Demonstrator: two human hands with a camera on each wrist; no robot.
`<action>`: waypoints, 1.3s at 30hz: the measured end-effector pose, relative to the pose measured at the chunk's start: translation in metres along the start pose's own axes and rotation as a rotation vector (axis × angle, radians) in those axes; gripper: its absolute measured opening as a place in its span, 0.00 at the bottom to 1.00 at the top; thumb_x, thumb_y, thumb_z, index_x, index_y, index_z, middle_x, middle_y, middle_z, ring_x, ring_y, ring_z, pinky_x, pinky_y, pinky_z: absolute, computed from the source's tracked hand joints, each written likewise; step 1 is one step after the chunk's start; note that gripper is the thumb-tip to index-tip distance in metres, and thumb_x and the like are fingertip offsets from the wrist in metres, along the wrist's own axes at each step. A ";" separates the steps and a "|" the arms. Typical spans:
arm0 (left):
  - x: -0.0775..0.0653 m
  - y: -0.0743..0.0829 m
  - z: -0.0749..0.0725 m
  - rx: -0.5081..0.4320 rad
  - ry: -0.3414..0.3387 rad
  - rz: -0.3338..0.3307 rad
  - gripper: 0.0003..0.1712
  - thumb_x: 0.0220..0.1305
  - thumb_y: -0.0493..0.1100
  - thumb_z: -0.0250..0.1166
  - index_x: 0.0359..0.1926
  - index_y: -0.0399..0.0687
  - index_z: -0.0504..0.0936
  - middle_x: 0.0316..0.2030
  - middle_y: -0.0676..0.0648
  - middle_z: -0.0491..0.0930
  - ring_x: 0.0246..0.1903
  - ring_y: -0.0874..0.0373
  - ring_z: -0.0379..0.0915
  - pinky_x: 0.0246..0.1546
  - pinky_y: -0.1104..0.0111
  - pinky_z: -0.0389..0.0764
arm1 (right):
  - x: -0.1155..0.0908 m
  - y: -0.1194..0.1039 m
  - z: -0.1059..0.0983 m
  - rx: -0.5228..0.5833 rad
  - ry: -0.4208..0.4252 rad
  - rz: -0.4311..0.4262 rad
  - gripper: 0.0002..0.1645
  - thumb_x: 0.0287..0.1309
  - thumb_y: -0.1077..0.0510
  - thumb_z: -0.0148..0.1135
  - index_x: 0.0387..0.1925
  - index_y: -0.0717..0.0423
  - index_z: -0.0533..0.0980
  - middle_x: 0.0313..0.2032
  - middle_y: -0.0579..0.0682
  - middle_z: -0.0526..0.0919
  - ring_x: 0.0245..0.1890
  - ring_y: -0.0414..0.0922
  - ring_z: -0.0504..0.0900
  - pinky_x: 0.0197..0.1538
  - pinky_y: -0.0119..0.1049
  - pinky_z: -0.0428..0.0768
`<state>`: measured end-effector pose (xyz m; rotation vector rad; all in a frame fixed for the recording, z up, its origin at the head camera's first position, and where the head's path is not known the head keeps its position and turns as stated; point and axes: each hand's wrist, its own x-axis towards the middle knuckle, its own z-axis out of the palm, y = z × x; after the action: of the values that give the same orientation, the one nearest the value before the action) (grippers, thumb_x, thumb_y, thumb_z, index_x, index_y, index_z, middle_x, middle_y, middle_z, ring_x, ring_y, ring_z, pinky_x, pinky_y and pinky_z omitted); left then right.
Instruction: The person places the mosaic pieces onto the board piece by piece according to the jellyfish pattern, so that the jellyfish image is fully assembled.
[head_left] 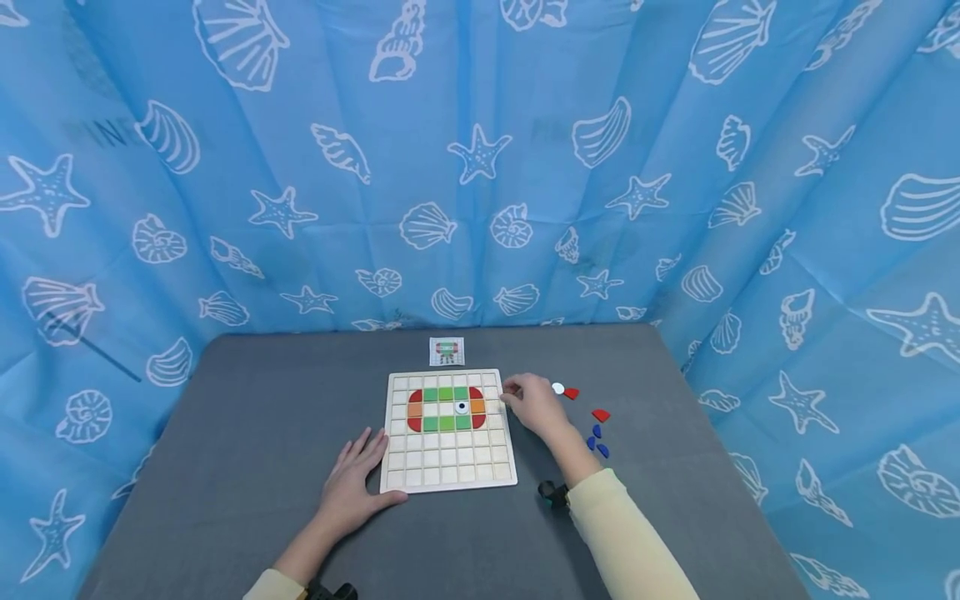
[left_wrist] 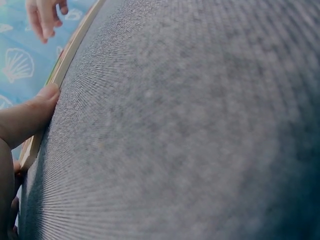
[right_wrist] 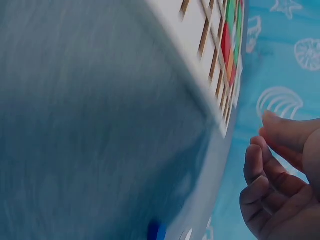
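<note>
A pale wooden grid board (head_left: 448, 460) lies on the grey table, holding red rounded corners, orange squares, green squares and a white disc with a black dot (head_left: 461, 407). My left hand (head_left: 352, 485) is spread at its near-left corner, fingers along the left side. In the left wrist view the thumb (left_wrist: 35, 112) touches the board's edge. Over the board's right edge, my right hand (head_left: 534, 402) has its fingers bent. In the right wrist view its thumb (right_wrist: 287, 131) and forefinger come close together; I cannot tell whether something small is between them.
A small picture card (head_left: 447, 352) lies behind the board. Right of the right hand are a white disc (head_left: 558, 388), two red pieces (head_left: 601, 414) and several blue half-round pieces (head_left: 591, 443). Blue shell-patterned curtains (head_left: 480, 233) hang beyond the table (head_left: 300, 392).
</note>
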<state>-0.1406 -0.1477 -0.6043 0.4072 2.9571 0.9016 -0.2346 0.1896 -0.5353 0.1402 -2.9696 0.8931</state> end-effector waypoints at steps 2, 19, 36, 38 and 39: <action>0.000 0.000 0.000 -0.004 -0.002 -0.002 0.65 0.45 0.74 0.73 0.76 0.45 0.62 0.76 0.44 0.61 0.78 0.42 0.48 0.77 0.46 0.48 | 0.002 0.009 -0.003 -0.021 0.007 0.018 0.14 0.61 0.57 0.71 0.48 0.55 0.85 0.39 0.49 0.87 0.37 0.45 0.82 0.43 0.43 0.85; 0.001 -0.003 0.004 0.001 -0.016 -0.023 0.67 0.43 0.77 0.71 0.77 0.47 0.61 0.77 0.45 0.59 0.78 0.43 0.47 0.77 0.46 0.49 | 0.011 0.069 -0.021 -0.179 0.004 0.130 0.19 0.61 0.57 0.71 0.53 0.54 0.84 0.51 0.61 0.81 0.52 0.60 0.77 0.52 0.56 0.80; 0.000 0.000 0.000 -0.003 -0.012 -0.009 0.64 0.46 0.74 0.72 0.77 0.46 0.61 0.77 0.44 0.58 0.78 0.42 0.47 0.77 0.46 0.48 | 0.006 0.077 -0.029 -0.229 -0.051 0.161 0.14 0.71 0.58 0.59 0.48 0.65 0.82 0.44 0.63 0.83 0.49 0.60 0.81 0.52 0.55 0.81; 0.000 0.000 0.000 -0.009 -0.012 -0.012 0.64 0.46 0.74 0.72 0.77 0.46 0.61 0.77 0.43 0.58 0.78 0.42 0.47 0.77 0.45 0.49 | 0.005 0.075 -0.028 -0.211 -0.033 0.159 0.14 0.72 0.58 0.58 0.48 0.65 0.83 0.44 0.62 0.85 0.48 0.60 0.82 0.51 0.55 0.82; 0.000 0.000 0.000 -0.011 -0.013 -0.013 0.64 0.46 0.74 0.72 0.77 0.46 0.61 0.77 0.43 0.58 0.78 0.41 0.47 0.77 0.45 0.49 | 0.004 0.073 -0.028 -0.187 -0.018 0.161 0.14 0.72 0.59 0.58 0.48 0.64 0.83 0.44 0.62 0.86 0.47 0.59 0.83 0.50 0.54 0.83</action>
<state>-0.1408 -0.1474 -0.6041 0.3919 2.9385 0.9102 -0.2450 0.2649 -0.5521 -0.0989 -3.0961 0.6232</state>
